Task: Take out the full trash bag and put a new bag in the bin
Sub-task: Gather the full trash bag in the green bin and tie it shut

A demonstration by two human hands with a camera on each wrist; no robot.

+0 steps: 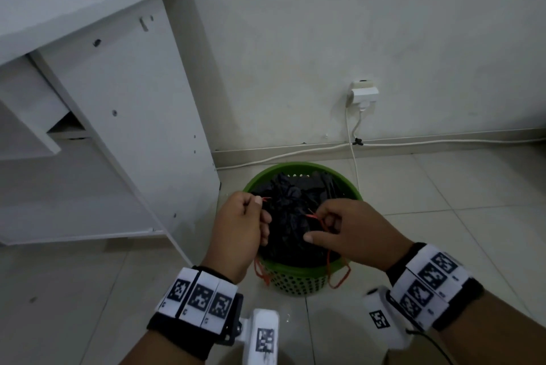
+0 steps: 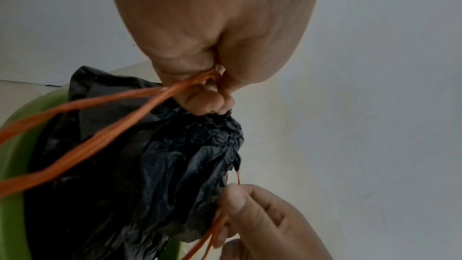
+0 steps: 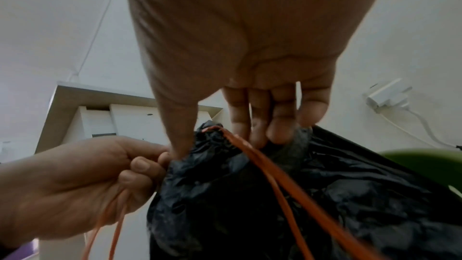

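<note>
A full black trash bag (image 1: 291,217) sits in a round green perforated bin (image 1: 298,277) on the floor, its neck gathered. My left hand (image 1: 246,217) grips one orange drawstring (image 2: 100,128) at the bag's left side. My right hand (image 1: 334,224) pinches the other orange drawstring (image 3: 287,181) at the bag's right side. Both strings run tight from the bunched neck (image 2: 225,131), and their loops (image 1: 338,276) hang over the bin's front. In the right wrist view the fingers (image 3: 260,124) press against the black bag (image 3: 337,195).
A white cabinet (image 1: 124,116) stands open on the left, close to the bin. Behind the bin a wall socket with a plug (image 1: 364,93) feeds a white cable (image 1: 353,146) down to the skirting. Tiled floor (image 1: 443,187) stretches to the right.
</note>
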